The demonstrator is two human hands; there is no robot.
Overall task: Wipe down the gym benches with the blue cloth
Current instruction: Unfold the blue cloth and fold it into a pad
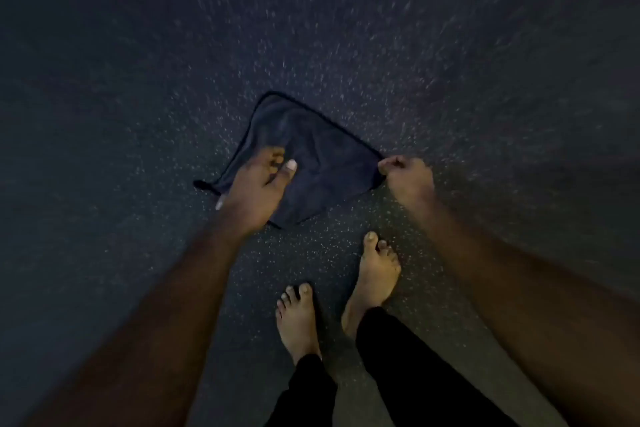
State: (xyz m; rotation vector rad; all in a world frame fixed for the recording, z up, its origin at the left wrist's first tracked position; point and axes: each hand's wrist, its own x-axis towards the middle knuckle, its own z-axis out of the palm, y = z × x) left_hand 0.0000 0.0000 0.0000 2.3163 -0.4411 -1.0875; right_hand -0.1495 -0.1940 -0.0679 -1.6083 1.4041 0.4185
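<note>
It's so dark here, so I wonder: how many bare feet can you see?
2. The left foot stands low centre; the right foot is ahead, to its right, near the cloth.

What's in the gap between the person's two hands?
The blue cloth spans it: the left hand grips one side and the right hand pinches the opposite corner. The head view shows this.

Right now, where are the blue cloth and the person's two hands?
blue cloth [329, 177]: head view, bare middle of the fabric.
left hand [259, 180]: head view, back of the hand.
right hand [407, 175]: head view, back of the hand.
</note>
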